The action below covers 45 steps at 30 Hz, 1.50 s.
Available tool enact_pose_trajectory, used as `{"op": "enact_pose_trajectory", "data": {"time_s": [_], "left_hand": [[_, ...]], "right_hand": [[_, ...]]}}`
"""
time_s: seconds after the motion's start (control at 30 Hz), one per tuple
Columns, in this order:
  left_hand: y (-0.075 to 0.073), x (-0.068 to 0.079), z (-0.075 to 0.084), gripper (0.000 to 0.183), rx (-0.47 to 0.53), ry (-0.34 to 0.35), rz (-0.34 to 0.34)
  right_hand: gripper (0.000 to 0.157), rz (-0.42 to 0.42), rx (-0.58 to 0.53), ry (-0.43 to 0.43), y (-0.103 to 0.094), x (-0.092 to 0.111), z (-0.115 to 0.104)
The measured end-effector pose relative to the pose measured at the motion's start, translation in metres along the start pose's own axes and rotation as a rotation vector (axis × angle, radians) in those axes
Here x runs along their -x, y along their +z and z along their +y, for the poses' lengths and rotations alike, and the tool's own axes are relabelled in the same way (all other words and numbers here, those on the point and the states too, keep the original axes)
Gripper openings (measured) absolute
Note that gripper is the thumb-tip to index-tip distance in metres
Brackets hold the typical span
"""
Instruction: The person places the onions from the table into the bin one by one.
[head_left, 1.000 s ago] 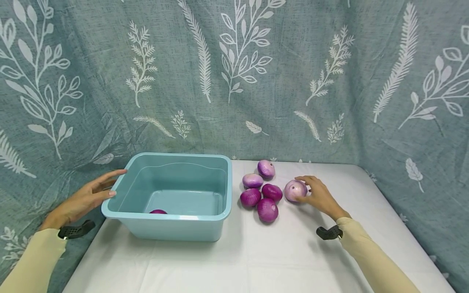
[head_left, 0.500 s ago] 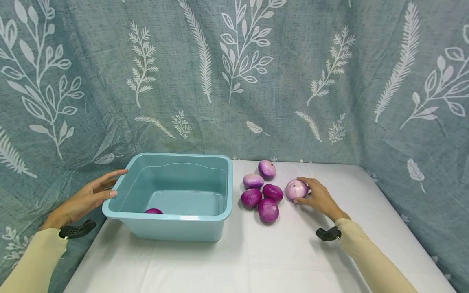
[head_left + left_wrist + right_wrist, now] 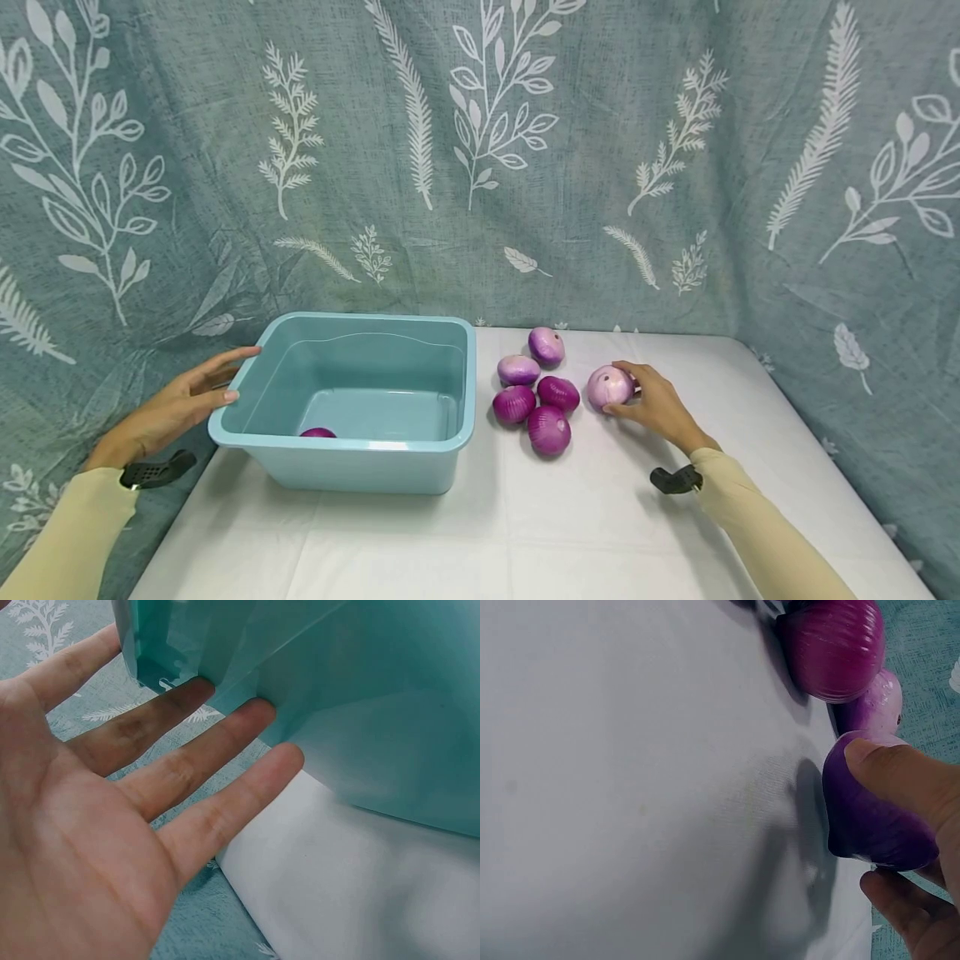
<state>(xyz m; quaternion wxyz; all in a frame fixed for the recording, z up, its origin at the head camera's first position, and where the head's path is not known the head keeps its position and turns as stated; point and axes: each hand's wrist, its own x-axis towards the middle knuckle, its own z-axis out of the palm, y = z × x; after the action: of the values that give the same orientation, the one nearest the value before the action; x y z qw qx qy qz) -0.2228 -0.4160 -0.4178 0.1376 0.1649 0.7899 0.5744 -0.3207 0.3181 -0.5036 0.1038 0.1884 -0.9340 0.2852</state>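
Observation:
At the left, a light blue plastic basin [image 3: 345, 465] stands on the white-covered table. My left hand [image 3: 176, 408] touches its left rim with extended fingers; in the left wrist view, straight fingers [image 3: 225, 791] lie against the basin's outer wall [image 3: 375, 727]. Over its front edge shows the top of one purple onion [image 3: 318, 432] inside. My right hand [image 3: 651, 407] grips a pale purple onion [image 3: 608, 388] between thumb and fingers. The right wrist view shows the thumb [image 3: 900, 772] across this onion [image 3: 874, 810], low beside the tablecloth.
Between basin and right hand sits a cluster of several onions, among them a dark purple onion [image 3: 549, 431] in front and a paler onion [image 3: 546, 347] at the back. A patterned green curtain [image 3: 480, 167] hangs behind the white table [image 3: 420, 550].
My right thumb and fingers have closed round the pale onion, which has shifted slightly right. Inside the basin the purple onion has rocked a little sideways. My left hand stays at the rim.

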Motion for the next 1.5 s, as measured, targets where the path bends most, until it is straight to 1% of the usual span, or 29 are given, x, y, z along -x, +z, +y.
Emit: {"op": "enact_pose_trajectory", "data": {"time_s": [0.23, 0.47, 0.63, 0.83, 1.03, 1.2, 1.33, 1.5], "left_hand": [[0.001, 0.001, 0.0, 0.066, 0.004, 0.003, -0.001], [0.0, 0.001, 0.0, 0.066, -0.005, -0.003, 0.008], [-0.001, -0.001, -0.001, 0.066, 0.002, 0.005, -0.002], [-0.001, 0.0, -0.002, 0.066, 0.001, 0.003, -0.002], [0.0, -0.001, -0.001, 0.066, 0.0, 0.006, 0.0], [0.0, 0.0, 0.0, 0.066, 0.001, 0.003, 0.006], [0.0, 0.0, 0.001, 0.066, -0.005, -0.005, 0.016], [0.0, 0.0, 0.001, 0.066, -0.003, -0.015, 0.016]], "right_hand": [[0.079, 0.015, -0.012, 0.018, -0.007, 0.002, -0.004], [0.077, 0.039, -0.02, -0.016, -0.014, -0.001, -0.014], [0.077, 0.046, -0.022, -0.03, -0.016, -0.004, -0.023], [0.076, 0.053, -0.046, -0.056, -0.018, -0.007, -0.039], [0.079, 0.051, -0.069, -0.064, -0.021, -0.009, -0.059], [0.08, 0.05, -0.095, -0.095, -0.023, -0.012, -0.075], [0.078, 0.046, -0.115, -0.127, -0.024, -0.015, -0.086], [0.076, 0.04, -0.124, -0.138, -0.024, -0.017, -0.097]]}}
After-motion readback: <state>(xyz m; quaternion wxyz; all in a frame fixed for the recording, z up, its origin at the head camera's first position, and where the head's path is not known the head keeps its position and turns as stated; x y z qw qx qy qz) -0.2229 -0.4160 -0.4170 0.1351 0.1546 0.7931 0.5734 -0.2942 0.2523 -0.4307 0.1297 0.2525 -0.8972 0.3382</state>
